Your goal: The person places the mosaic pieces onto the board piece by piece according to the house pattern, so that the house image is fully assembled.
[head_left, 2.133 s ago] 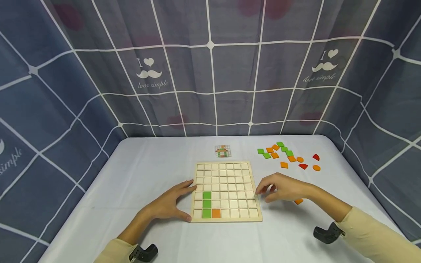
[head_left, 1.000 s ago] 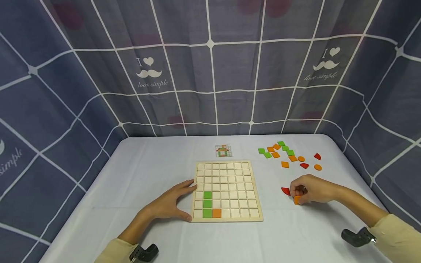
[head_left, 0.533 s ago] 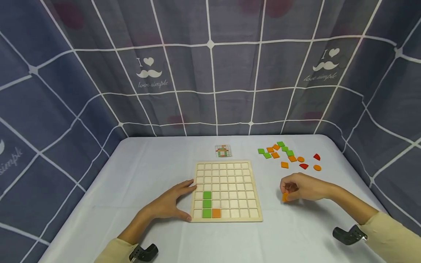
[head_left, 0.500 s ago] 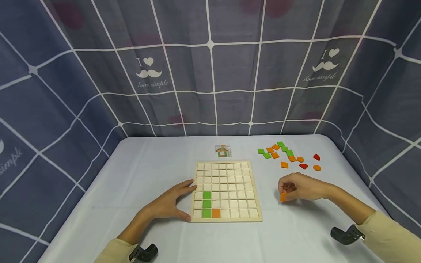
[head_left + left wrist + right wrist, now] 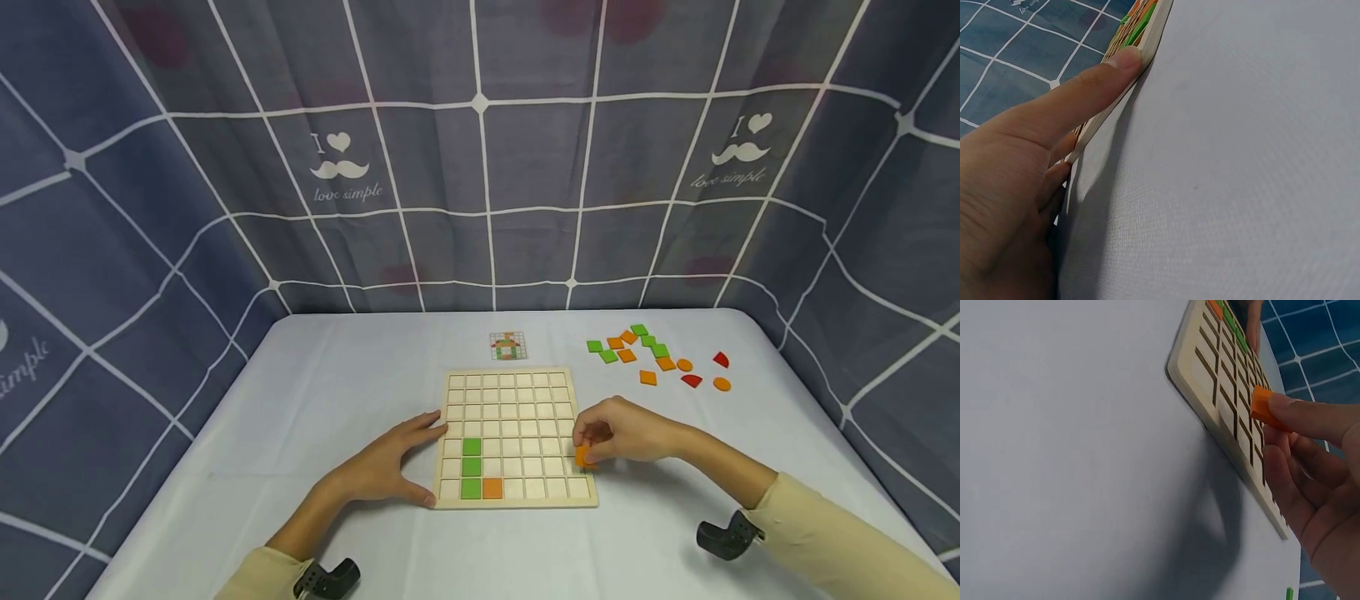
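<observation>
A wooden grid board (image 5: 517, 503) lies flat on the white table. Three green square tiles (image 5: 471, 467) fill a column near its left side, and an orange square tile (image 5: 492, 488) sits beside the lowest one. My left hand (image 5: 386, 463) rests along the board's left edge, its thumb (image 5: 1124, 59) at the near corner and its fingers further up. My right hand (image 5: 626, 432) pinches an orange tile (image 5: 1265, 407) between thumb and fingers, tilted over the board's right edge. Its shadow falls on the table in the right wrist view.
Behind the board lies a small pattern card (image 5: 508, 346). Several loose tiles lie at the back right, among them a green square (image 5: 594, 346), an orange square (image 5: 648, 378), a red quarter-circle (image 5: 692, 381) and an orange circle (image 5: 722, 384). Gridded curtains (image 5: 525, 167) enclose the table.
My right hand went right from the board, took hold of the orange tile on the table, then carried it left to the board's right edge. My left hand stayed in place.
</observation>
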Available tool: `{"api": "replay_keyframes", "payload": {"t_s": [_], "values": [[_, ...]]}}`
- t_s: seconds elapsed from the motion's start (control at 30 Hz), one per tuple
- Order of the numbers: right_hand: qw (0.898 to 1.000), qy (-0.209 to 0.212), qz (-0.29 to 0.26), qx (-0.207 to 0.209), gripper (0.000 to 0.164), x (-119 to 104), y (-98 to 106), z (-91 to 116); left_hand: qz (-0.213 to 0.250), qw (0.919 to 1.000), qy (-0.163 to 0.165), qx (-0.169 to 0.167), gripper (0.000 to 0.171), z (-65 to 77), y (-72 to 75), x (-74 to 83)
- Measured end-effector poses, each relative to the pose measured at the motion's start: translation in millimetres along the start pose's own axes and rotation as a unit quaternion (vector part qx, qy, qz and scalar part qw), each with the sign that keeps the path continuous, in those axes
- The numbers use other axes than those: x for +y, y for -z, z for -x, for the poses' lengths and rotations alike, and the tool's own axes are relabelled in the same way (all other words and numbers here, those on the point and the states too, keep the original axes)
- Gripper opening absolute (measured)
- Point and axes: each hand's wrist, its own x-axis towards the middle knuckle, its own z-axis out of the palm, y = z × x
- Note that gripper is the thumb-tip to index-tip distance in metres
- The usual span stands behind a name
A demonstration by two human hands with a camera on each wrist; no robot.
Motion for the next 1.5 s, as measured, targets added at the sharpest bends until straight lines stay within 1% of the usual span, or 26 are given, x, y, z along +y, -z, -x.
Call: {"api": "replay_keyframes", "payload": {"t_s": [0.13, 0.3, 0.47, 0.6, 0.83, 1.0, 1.17, 1.27, 1.5], "values": [[1.000, 0.008, -0.014, -0.007, 0.019, -4.9, -11.0, -9.3, 0.001, 1.0000, 0.000, 0.000, 0.110, -0.1, -0.1, 0.7], [0.999, 0.016, -0.024, -0.020, 0.019, -12.5, -19.8, -18.1, -0.001, 1.0000, 0.001, -0.002, 0.110, 0.1, -0.4, -0.3], [0.998, 0.040, -0.034, -0.031, 0.016, -19.0, -27.2, -29.2, -0.003, 1.0000, -0.003, 0.000, 0.111, 0.1, -0.3, -2.0], [0.997, 0.057, -0.039, -0.040, 0.018, -23.4, -34.9, -38.5, -0.003, 1.0000, -0.008, 0.001, 0.110, -0.2, -0.1, -2.4], [0.996, 0.073, -0.032, -0.047, 0.020, -32.6, -48.6, -53.3, -0.002, 0.9999, -0.011, 0.001, 0.110, -1.0, -0.3, -3.2], [0.995, 0.091, -0.023, -0.040, 0.019, -32.2, -56.8, -62.7, -0.002, 1.0000, -0.008, 0.000, 0.110, -1.6, -0.6, -3.8], [0.994, 0.096, -0.022, -0.038, 0.018, -29.4, -62.4, -68.2, -0.001, 1.0000, -0.006, -0.001, 0.110, -1.4, -0.8, -3.3], [0.995, 0.092, -0.024, -0.038, 0.017, -28.7, -65.2, -69.9, 0.000, 1.0000, -0.006, -0.001, 0.109, -1.1, -0.6, -2.8], [0.995, 0.088, -0.032, -0.031, 0.015, -31.4, -69.4, -69.0, 0.000, 1.0000, -0.005, 0.000, 0.109, -0.9, -0.3, -2.2]]}}
